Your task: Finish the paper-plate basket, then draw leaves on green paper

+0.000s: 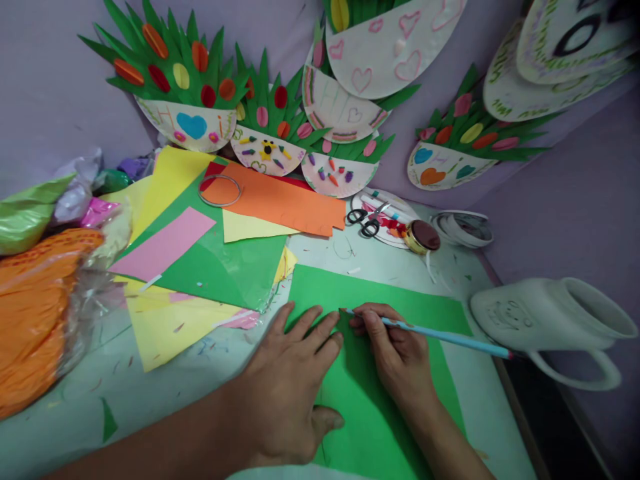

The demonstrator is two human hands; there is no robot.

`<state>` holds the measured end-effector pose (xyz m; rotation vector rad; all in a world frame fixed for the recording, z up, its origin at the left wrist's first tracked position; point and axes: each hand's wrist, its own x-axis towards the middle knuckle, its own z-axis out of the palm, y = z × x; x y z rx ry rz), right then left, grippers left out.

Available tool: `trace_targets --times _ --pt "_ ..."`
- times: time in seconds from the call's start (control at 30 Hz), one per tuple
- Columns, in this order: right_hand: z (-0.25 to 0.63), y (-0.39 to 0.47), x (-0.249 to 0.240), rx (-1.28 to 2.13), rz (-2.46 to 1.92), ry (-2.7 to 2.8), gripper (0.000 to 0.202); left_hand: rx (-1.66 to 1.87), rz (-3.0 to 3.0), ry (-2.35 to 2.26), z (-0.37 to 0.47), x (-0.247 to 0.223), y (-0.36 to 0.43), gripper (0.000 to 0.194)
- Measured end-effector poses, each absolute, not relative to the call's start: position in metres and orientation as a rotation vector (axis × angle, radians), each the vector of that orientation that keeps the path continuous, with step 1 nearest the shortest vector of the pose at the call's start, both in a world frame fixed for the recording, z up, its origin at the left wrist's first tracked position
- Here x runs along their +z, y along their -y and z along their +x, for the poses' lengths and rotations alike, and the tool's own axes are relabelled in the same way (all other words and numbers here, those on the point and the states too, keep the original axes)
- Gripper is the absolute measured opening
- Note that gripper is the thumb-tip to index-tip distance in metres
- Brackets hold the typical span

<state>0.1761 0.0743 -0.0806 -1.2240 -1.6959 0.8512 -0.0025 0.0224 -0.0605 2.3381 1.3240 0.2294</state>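
A green sheet of paper [360, 407] lies on the table in front of me. My left hand [287, 373] rests flat on its left part, fingers spread. Between the fingers of my right hand [395, 347] is a light blue pencil [450, 337], held at a low slant. Its dark tip is at the sheet, just right of my left fingertips. Faint pencil lines show on the paper near my left thumb. What lies under my palms is hidden.
Left are a green sheet [235, 273], a pink strip [167, 243], yellow paper [175, 327] and an orange bag [40, 313]. Orange paper [280, 200], scissors [370, 220] and a tape roll [423, 237] lie behind. A white mug [520, 313] is right. Paper flower baskets [195, 123] line the wall.
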Motion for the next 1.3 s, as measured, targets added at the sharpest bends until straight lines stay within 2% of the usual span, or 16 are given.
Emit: trace_targets --times 0.57,1.3 --pt "0.176 -0.072 -0.077 0.74 -1.265 1.74 0.022 0.251 2.372 -1.336 -0.002 -0.062 -0.021 0.073" --pt "0.178 -0.055 -0.076 0.762 -1.296 1.738 0.021 0.26 2.407 -1.328 -0.001 -0.06 -0.021 0.071"
